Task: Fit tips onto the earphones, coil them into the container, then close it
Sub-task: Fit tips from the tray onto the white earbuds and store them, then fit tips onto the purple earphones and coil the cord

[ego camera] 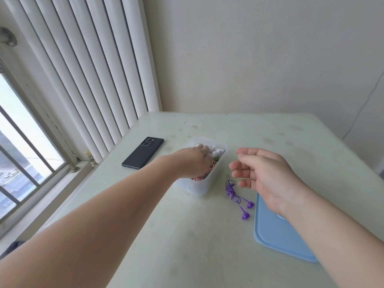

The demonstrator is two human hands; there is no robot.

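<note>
Though seemingly knotted, purple earphones (233, 191) lie beside the container (199, 187).

- Before me, a pale green glossy tabletop (187, 235).
- On it, far left, a dark flat smartphone (143, 153).
- Centre: a translucent plastic container (199, 187).
- Just beside: purple coiled wired earphones (234, 194).
- Near right: a light-blue plastic lid (274, 235).

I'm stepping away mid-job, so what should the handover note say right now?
Left hand reaches into the open container; whether it grips anything is hidden.
Right hand is open and empty, near the purple earphones, which lie bundled on the table between container and blue lid.
Done: other earphones are already inside.
Left: check the purple pair's tips (too small to tell), place it in the container, fit the lid.
</note>
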